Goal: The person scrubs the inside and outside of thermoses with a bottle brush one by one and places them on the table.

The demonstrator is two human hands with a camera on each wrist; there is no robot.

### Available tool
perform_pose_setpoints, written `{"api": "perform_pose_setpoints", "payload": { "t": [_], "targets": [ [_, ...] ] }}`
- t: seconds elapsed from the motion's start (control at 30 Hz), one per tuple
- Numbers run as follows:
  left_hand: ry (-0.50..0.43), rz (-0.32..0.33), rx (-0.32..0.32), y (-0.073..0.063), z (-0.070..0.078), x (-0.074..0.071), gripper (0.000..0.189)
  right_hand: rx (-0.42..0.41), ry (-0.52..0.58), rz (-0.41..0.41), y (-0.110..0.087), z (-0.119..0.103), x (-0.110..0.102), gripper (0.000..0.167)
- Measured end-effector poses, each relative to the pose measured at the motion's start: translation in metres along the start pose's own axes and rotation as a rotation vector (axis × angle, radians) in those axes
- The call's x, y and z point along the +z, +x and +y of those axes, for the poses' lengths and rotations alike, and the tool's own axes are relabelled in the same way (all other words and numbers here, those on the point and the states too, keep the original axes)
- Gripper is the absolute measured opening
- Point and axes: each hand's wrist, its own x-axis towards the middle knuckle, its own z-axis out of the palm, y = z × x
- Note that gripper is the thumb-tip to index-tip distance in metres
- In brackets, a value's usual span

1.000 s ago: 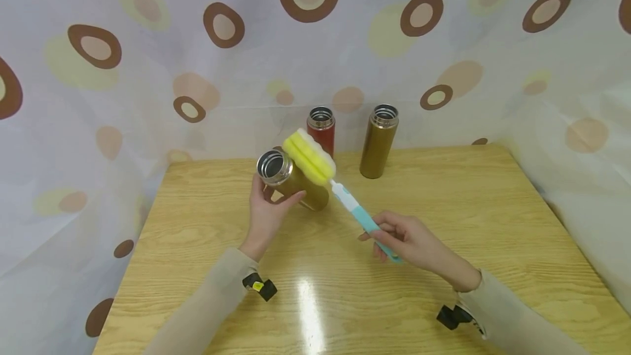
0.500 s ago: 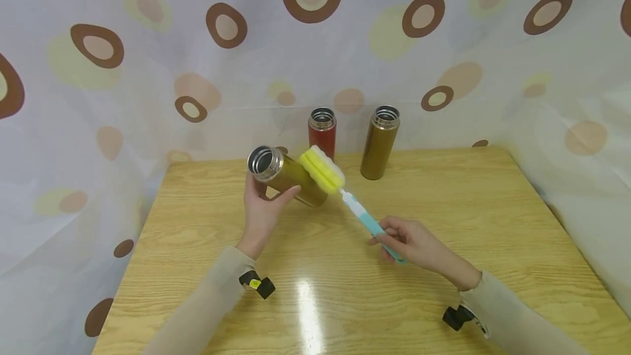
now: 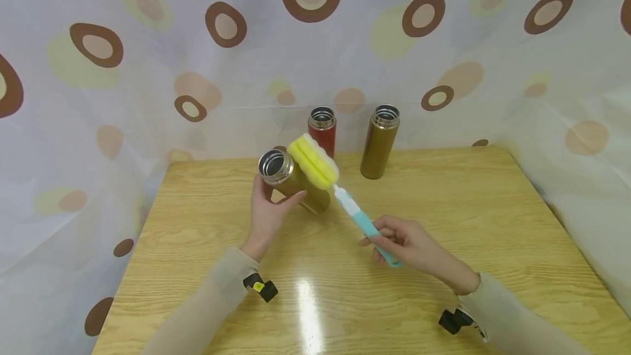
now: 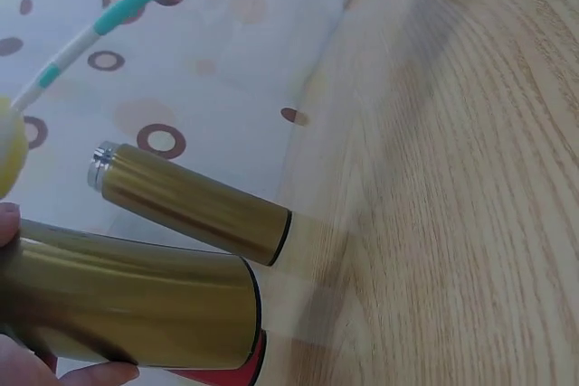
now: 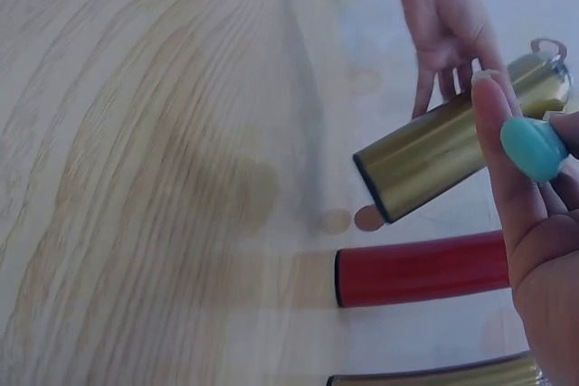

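Observation:
My left hand (image 3: 267, 217) grips a gold vacuum flask (image 3: 316, 199), thumb on its near side. The flask is lidless and tilted, its steel mouth towards the upper left. In the left wrist view its dark-rimmed base (image 4: 249, 309) points right, over the table. My right hand (image 3: 413, 244) holds a bottle brush by its turquoise and white handle (image 3: 356, 213). The brush's yellow and white sponge head (image 3: 314, 162) lies along the outside of the flask's body, overlapping it in the head view. In the right wrist view, the turquoise handle end (image 5: 534, 148) shows between thumb and fingers.
A red flask (image 3: 323, 137), partly hidden behind the sponge, stands upright at the table's back edge. To its right stands a second gold flask (image 3: 378, 152), also lidless. The wooden table (image 3: 443, 190) meets a patterned curtain (image 3: 246, 81) behind and at both sides.
The brush first slid down to the right along the flask, then back up to the left. The flask shifted up and left, then returned lower and right. Both grips stayed the same.

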Motion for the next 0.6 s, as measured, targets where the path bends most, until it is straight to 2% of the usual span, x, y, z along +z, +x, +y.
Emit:
{"api": "perform_pose_setpoints", "payload": {
  "t": [0.2,0.37,0.47,0.6],
  "targets": [
    [-0.003,0.003,-0.002,-0.001,-0.001,0.002,0.085,0.026,0.023,-0.061,0.001,-0.005,0.003,0.010],
    [-0.020,0.010,0.069,0.001,0.003,0.001,0.086,0.099,0.026,-0.146,-0.005,0.008,-0.001,0.006],
    [-0.026,0.015,0.104,0.002,0.006,-0.003,0.082,0.160,0.024,-0.167,-0.010,0.015,-0.004,0.008],
    [0.018,0.031,0.082,0.001,0.006,-0.007,0.077,0.207,0.003,-0.165,-0.014,0.019,-0.006,0.011]
  ]
}}
